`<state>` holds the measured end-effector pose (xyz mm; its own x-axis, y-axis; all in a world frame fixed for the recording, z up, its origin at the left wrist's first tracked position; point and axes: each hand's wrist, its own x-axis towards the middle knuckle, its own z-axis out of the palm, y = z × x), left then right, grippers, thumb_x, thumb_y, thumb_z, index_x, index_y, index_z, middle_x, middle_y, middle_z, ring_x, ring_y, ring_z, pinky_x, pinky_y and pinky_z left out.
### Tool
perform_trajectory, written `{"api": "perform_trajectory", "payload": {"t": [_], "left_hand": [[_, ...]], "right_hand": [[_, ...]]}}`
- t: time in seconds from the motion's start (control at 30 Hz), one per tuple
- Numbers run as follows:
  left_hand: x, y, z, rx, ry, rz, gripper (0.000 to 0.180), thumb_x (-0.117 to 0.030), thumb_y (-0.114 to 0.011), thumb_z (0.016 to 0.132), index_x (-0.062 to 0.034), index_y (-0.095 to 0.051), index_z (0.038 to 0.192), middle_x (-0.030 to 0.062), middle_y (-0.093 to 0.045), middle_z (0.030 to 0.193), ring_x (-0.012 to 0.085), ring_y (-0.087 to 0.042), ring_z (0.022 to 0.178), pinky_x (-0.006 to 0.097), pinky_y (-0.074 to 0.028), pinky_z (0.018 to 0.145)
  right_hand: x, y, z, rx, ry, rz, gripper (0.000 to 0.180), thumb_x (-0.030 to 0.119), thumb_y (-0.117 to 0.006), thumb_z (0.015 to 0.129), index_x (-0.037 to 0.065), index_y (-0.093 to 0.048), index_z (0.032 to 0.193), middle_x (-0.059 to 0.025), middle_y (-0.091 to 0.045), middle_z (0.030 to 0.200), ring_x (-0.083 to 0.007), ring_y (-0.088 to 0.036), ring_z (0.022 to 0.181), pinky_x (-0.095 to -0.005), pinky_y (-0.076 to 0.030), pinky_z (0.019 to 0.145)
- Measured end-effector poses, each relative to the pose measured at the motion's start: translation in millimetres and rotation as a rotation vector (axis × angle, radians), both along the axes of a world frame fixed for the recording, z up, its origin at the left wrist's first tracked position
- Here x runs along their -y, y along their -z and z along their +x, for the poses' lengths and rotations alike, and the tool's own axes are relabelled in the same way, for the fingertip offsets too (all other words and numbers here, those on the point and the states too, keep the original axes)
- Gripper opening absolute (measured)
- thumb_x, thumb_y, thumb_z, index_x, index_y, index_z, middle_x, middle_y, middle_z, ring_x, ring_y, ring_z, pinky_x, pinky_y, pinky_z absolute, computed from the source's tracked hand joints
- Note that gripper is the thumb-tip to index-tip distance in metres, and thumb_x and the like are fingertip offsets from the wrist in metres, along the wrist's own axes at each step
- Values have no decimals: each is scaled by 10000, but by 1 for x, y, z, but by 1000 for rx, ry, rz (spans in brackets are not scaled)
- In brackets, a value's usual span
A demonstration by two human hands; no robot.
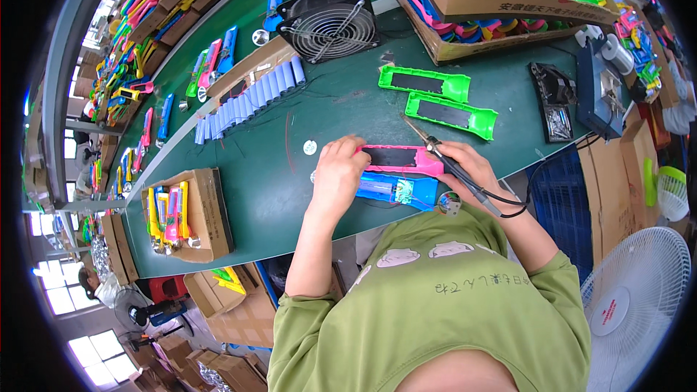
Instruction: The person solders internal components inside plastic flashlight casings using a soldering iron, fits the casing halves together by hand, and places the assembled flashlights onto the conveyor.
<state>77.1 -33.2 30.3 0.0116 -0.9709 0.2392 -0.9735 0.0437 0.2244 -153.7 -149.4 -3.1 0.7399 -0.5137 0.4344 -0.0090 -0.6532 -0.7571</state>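
My left hand (pixel 339 168) is closed on the left end of a pink plastic casing (pixel 430 162) with a dark strip along its middle. In my right hand (pixel 470 164) is a soldering iron (pixel 451 165), its tip pointing up and left above the bench; the hand is beside the pink casing's right end. Closer to me lies a blue casing (pixel 421 191) holding a cylindrical battery (pixel 376 188) and a small circuit board (pixel 404 190). A round silver reflector (pixel 449 203) sits at its right end. Two green casings (pixel 454 116) lie beyond the pink one.
A row of blue-wrapped batteries (pixel 250 101) with wires stands on the green bench (pixel 268 203). Behind is a black fan (pixel 330 25). Cardboard boxes of coloured casings (pixel 501 3) stand far right and a smaller box (pixel 210 214) at left. A soldering station (pixel 602 91) is at right.
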Motion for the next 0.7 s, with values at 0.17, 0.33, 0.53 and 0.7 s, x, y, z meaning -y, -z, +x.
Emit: {"api": "perform_trajectory", "payload": {"t": [0.17, 0.33, 0.53, 0.7], "left_hand": [[0, -4, 2, -277, -64, 143, 123, -81, -598, 718, -24, -615, 826, 132, -572, 1037, 286, -553, 956, 364, -445, 814], [13, -8, 24, -536, -136, 153, 228, -83, -620, 739, -37, -616, 963, 131, -578, 973, 275, -582, 830, 344, -467, 714], [25, 1, 27, -179, -95, 332, 261, -47, -595, 708, -59, -625, 966, 129, -549, 840, 278, -571, 732, 345, -470, 656], [-32, 7, -4, -278, -271, -189, 305, 48, -598, 680, -75, -622, 957, 122, -538, 970, 283, -574, 905, 345, -497, 733]], "right_hand": [[2, 4, -1, -13, -15, 24, 536, 26, -684, 701, 57, -459, 1187, -170, -536, 1117, -336, -565, 974, -361, -498, 784], [4, 1, -1, -21, -3, 44, 535, 28, -688, 698, 56, -462, 1182, -170, -534, 1124, -335, -568, 974, -358, -494, 789], [6, -6, -8, 63, 141, -97, 523, 58, -708, 683, 41, -478, 1152, -150, -596, 1051, -317, -581, 973, -378, -472, 844], [18, 0, -29, 145, 222, -256, 410, 38, -677, 698, 23, -506, 1070, -88, -655, 957, -277, -608, 928, -438, -436, 890]]}}
